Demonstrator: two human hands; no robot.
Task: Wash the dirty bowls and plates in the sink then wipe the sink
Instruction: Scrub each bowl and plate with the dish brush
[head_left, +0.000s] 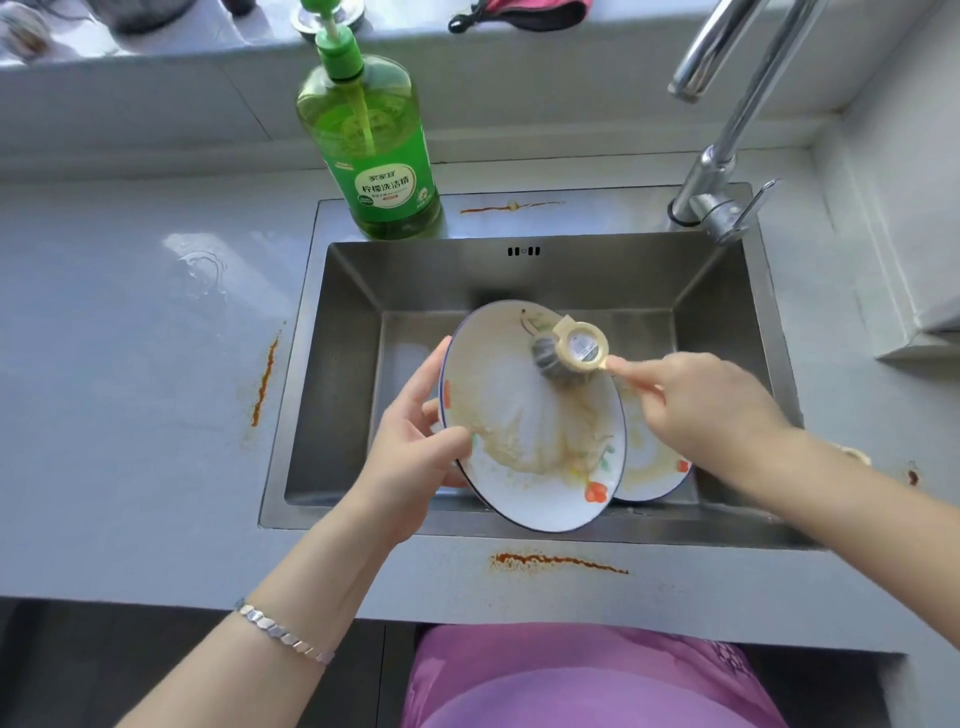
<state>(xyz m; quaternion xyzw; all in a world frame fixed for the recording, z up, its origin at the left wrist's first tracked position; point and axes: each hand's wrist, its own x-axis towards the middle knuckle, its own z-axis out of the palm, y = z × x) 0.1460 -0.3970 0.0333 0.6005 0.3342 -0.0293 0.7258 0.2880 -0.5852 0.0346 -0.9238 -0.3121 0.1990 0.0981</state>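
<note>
Most of the job is judged undone. Counter (130, 364) is seen wrapped round the sink (332, 374), with a wet patch left of the sink. No water is seen running from the tap (727, 156) at the sink's back right corner. Green soap bottle (374, 145) is stood on the sink's back ledge, left end.

Two plates are counted in the sink; no bowls are seen. Front plate (524, 467) is held tilted over the sink's front half. A cleaner swathe is shown down its middle and yellowish residue is left at the edges and lower part, so scrubbing is judged partway. Second plate (649, 462) is leaned behind it, toward the sink's right side, mostly hidden. Yellow smears are visible on the exposed part, so it is judged unwashed.

Left hand (415, 447) is clamped on the front plate's left rim, thumb on the face, fingers curled behind. Right hand (711, 405) is closed round the handle of the scrub brush (571, 345), forefinger laid along it. Brush head is pressed on the plate's upper part, over the sink's middle.

Orange-brown streaks (558, 561) are noted left of the sink, in front of it and on its back ledge. Left to do, by estimate: finish this plate, rinse, wash the other, wipe the sink.
</note>
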